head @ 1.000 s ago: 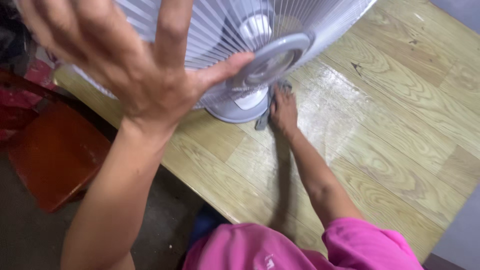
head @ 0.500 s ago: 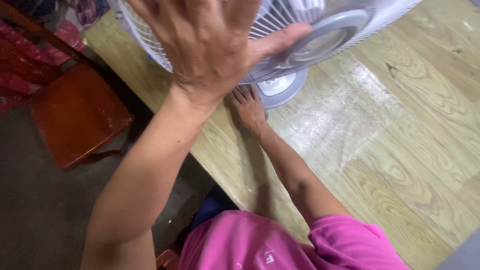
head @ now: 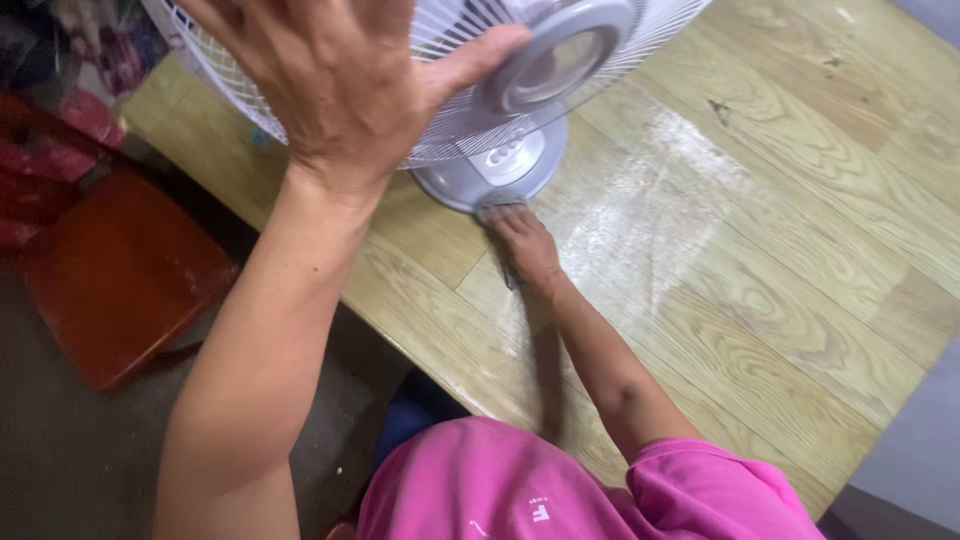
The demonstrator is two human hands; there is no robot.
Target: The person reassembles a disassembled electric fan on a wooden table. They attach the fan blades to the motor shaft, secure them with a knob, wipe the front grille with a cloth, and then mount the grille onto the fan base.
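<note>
Right hand (head: 525,243) moved its grey cloth (head: 497,208) onto fan base (head: 470,182)

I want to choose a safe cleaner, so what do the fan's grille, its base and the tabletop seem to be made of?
The fan grille looks like thin white-coated wire: fine, evenly spaced ribs. The fan base seems to be smooth grey moulded plastic with a soft sheen. The table shows pale wood grain in plank-like strips with a pale smear; whether it is solid wood or laminate cannot be told.
</note>
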